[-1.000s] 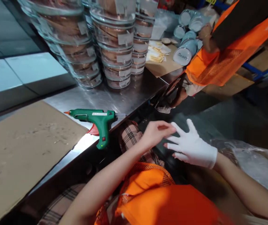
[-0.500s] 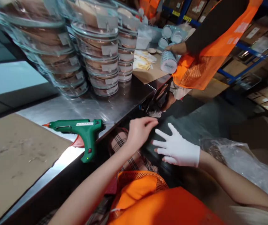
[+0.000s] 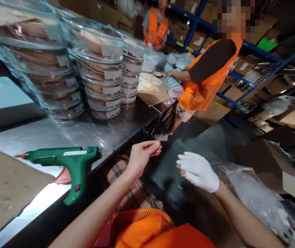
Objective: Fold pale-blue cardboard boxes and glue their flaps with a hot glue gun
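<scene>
My bare left hand (image 3: 144, 156) is raised beyond the table's edge, thumb and fingertips pinched together. Whatever may be between those fingertips is too small to make out. To its right, apart from it, my right hand (image 3: 197, 171) wears a white glove that leaves some fingertips bare. Its fingers are stretched out, close to one another, and it holds nothing I can see. A green glue gun (image 3: 68, 156) with an orange tip lies on the metal table (image 3: 59, 134), left of my left hand, its handle over the edge. Part of a reddish round piece (image 3: 63, 176) shows under it.
Stacked clear round containers (image 3: 103, 88) with brown contents stand at the table's back. Beyond, a co-worker in an orange vest (image 3: 204, 86) touches a stack of round tubs (image 3: 173, 86). Cardboard (image 3: 2, 186) covers the near left. Clear plastic (image 3: 253, 193) and open boxes (image 3: 266, 165) lie right.
My right hand's spread fingers have come closer together, and the hands are farther apart. My left hand stays pinched. The view has tilted up, showing more of the co-workers and shelves.
</scene>
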